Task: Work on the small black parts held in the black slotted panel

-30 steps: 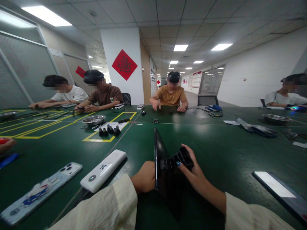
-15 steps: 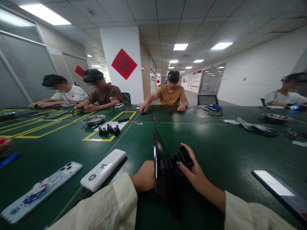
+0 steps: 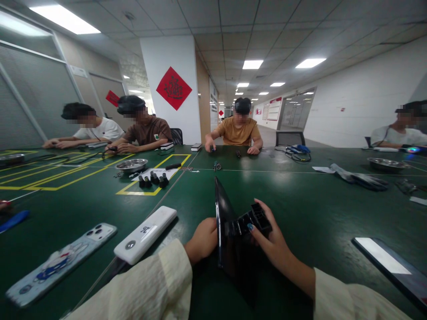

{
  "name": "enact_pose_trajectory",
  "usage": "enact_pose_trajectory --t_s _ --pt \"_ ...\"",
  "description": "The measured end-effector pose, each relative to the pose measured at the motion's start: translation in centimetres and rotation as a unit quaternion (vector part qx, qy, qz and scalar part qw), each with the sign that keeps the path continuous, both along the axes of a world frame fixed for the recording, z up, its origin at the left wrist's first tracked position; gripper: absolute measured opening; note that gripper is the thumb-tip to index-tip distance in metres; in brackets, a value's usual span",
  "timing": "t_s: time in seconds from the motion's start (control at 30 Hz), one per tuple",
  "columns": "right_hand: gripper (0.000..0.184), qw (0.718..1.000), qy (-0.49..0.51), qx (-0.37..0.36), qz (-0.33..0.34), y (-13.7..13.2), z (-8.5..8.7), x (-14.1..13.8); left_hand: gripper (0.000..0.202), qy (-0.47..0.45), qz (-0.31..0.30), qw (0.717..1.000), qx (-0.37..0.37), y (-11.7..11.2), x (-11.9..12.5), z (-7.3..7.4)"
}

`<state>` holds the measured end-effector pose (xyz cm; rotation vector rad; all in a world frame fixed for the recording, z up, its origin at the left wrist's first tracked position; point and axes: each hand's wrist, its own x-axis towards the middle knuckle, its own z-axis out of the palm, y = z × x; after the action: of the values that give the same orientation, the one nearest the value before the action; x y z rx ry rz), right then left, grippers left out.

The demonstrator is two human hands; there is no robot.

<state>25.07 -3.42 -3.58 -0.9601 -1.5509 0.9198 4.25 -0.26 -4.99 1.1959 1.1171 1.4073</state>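
A thin, glossy black panel (image 3: 224, 231) stands edge-on in front of me, with a chunky black bracket (image 3: 245, 221) on its right face. My left hand (image 3: 204, 238) presses against the panel's left side, its fingertips hidden behind the panel. My right hand (image 3: 274, 238) is closed around the bracket's outer end, thumb on the near side and fingers behind it. The panel's lower part is dark against the green table (image 3: 316, 213), so I cannot tell whether it touches the top.
Left of my hands lie a white power bank (image 3: 146, 234) and a phone in a cartoon case (image 3: 62, 264). A dark tablet-like device (image 3: 388, 266) lies at right. Farther off are several black fittings (image 3: 153, 179), metal bowls (image 3: 131, 165), gloves (image 3: 358, 177) and seated co-workers (image 3: 238, 131).
My hands keep their hold on the black panel and bracket, almost unmoved. The view shifts slightly. Across the table, a co-worker's reaching hand draws inward with a small dark item.
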Motion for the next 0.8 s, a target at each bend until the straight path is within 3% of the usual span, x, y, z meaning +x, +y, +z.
enact_pose_trajectory --t_s 0.07,0.23,0.37,0.43,0.63,0.8 --pt "0.063 0.999 0.023 -0.025 0.013 -0.1 0.1 -0.2 0.009 0.040 -0.040 0.998 0.007 0.6 -0.3 0.8" --pt "0.072 0.995 0.078 -0.056 0.011 0.0 -0.2 -0.5 0.014 -0.094 0.032 0.994 -0.036 2.2 -1.2 1.4" --pt "0.074 0.996 0.076 -0.055 0.003 0.6 -0.2 -0.4 0.006 -0.246 0.097 0.956 -0.125 3.2 -1.3 1.2" --pt "0.073 0.997 0.063 -0.052 0.003 1.2 -0.1 -0.5 0.003 -0.278 0.135 0.941 -0.140 3.7 -1.4 1.3" --pt "0.062 0.999 -0.016 0.036 0.037 2.8 0.8 -1.5 0.008 -0.290 0.211 0.925 -0.126 5.2 -3.2 2.4" --pt "0.063 0.981 -0.142 0.117 0.056 2.4 1.8 -2.6 0.013 -0.293 0.244 0.917 -0.115 5.5 -4.3 2.9"
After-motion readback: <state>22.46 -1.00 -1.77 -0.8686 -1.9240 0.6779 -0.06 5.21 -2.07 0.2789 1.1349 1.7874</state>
